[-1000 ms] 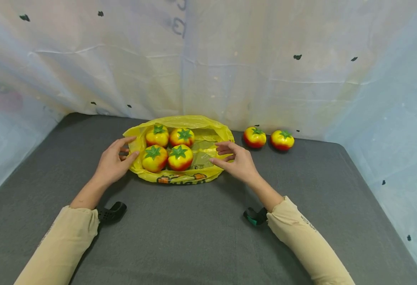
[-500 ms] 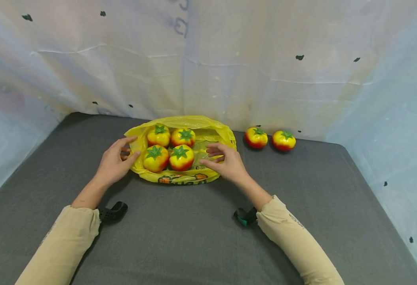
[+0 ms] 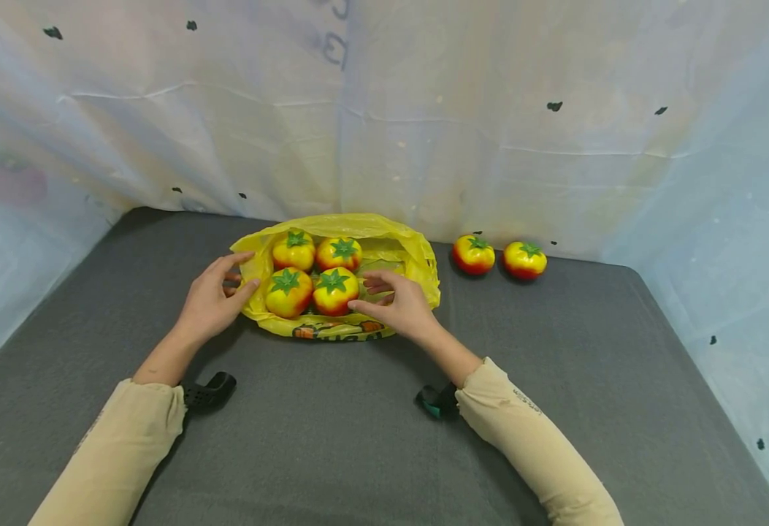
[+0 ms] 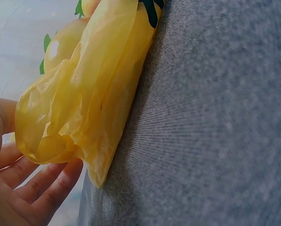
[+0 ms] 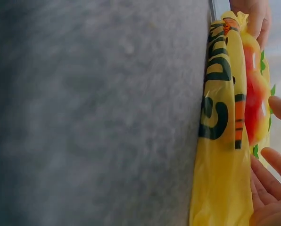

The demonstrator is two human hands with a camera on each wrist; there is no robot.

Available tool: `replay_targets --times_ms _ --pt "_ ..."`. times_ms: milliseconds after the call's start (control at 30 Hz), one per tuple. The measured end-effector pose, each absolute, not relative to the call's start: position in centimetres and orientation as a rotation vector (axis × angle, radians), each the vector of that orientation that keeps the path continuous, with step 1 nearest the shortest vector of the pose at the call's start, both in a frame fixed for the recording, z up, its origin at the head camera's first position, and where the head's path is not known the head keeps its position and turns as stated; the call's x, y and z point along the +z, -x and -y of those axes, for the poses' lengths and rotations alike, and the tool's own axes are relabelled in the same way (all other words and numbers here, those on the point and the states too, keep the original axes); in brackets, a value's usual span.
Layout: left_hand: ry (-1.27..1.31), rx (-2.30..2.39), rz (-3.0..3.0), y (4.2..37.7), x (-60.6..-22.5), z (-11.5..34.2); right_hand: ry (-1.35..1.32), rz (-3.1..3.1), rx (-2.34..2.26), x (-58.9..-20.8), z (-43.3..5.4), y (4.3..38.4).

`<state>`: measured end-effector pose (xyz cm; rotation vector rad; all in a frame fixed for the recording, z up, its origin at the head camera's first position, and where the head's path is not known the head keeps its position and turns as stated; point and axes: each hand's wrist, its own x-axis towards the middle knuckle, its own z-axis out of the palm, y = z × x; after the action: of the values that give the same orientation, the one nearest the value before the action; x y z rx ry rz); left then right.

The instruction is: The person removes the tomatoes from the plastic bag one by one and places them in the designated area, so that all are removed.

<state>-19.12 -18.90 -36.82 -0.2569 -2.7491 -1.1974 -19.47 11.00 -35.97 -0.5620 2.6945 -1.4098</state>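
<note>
An open yellow plastic bag [image 3: 321,330] lies on the table with several yellow-red tomatoes, green-leafed and glossy, in its left part. My left hand [image 3: 209,299] is at the bag's left rim; its thumb and spread fingers [image 4: 55,188] lie on either side of the plastic, loosely bent. Inside the bag's right part is my right hand [image 3: 397,303], relaxed and apart at the fingers. Its thumb tip overlaps the right edge of the front right tomato [image 3: 334,296] in the head view. In the right wrist view, the thumb and fingers surround no fruit.
Two more tomatoes, a nearer one [image 3: 472,256] and a farther one [image 3: 523,261], sit on the grey table [image 3: 331,438] right of the bag. A whitish plastic sheet [image 3: 391,131] rises behind the table's back edge and along both sides.
My right hand has moved left, from the bag's right rim to the front right tomato. The left hand keeps its place at the left rim, and the tomatoes have not moved.
</note>
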Motion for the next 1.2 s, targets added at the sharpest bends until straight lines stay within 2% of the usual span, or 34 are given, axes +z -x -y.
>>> replay_targets --times_ms 667,1200 --pt "0.269 -1.197 2.753 19.1 -36.8 18.7 0.548 -2.656 -1.315 -35.6 -9.1 20.3" --pt "0.27 -1.198 2.743 19.1 -36.8 18.8 0.48 -2.627 -1.463 -35.1 -9.6 19.5"
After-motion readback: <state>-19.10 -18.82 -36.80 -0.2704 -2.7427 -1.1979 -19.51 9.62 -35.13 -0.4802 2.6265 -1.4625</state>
